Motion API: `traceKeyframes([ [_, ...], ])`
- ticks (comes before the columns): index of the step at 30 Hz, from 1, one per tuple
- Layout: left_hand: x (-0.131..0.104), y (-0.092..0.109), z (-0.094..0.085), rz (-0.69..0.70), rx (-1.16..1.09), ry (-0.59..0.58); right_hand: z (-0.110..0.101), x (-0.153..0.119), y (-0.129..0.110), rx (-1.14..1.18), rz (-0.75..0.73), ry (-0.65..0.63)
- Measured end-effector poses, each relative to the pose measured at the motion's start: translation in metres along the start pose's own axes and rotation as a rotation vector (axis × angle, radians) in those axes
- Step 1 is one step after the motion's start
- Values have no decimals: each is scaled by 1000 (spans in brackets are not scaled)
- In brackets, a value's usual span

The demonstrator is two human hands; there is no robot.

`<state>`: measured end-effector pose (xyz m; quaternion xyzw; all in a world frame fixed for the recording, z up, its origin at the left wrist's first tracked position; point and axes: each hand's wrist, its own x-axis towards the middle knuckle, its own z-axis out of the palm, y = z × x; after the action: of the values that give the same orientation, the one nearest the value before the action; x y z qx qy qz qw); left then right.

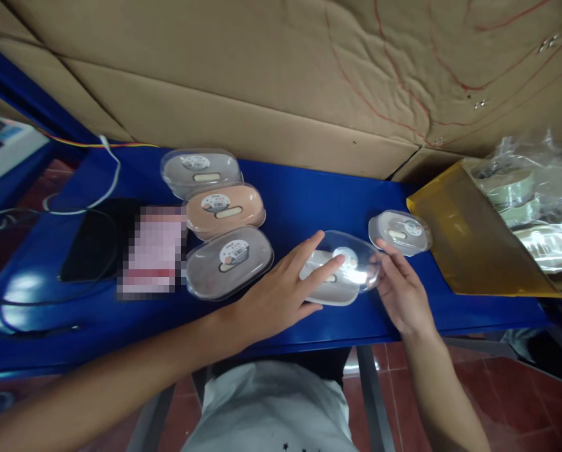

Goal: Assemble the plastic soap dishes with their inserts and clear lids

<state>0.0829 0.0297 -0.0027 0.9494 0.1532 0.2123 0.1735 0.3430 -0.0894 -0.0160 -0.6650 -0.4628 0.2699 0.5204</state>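
Observation:
A clear plastic lid with a round label is tilted and offset over a pale grey soap box base on the blue table. My left hand rests across the left side of both, its fingers spread. My right hand pinches the lid's right edge between thumb and fingers. Left of my hands, lidded oval boxes with round labels form a column: a grey one nearest, a peach one behind it, and another grey one at the back. A smaller-looking grey box sits beyond my right hand.
An open cardboard box with tape rolls and clear plastic wrap stands at the right. A pixelated pink item and a dark flat object lie left among cables. Cardboard panels wall the back.

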Motion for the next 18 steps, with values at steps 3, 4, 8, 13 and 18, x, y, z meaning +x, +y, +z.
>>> traceKeyframes([
  [3,1,-2,3,-8,28,-16,11,-10,-5,-348,-200,53],
  [4,1,-2,4,-18,35,-9,14,-13,-8,-435,-268,-4],
  [8,1,-4,3,-46,93,42,17,-19,-19,-634,-457,-376],
  [13,0,-6,-1,-31,30,18,12,-13,-23,-777,-592,-453],
  [18,-2,-9,-1,-45,-70,-81,8,-11,-20,-807,-681,-467],
])
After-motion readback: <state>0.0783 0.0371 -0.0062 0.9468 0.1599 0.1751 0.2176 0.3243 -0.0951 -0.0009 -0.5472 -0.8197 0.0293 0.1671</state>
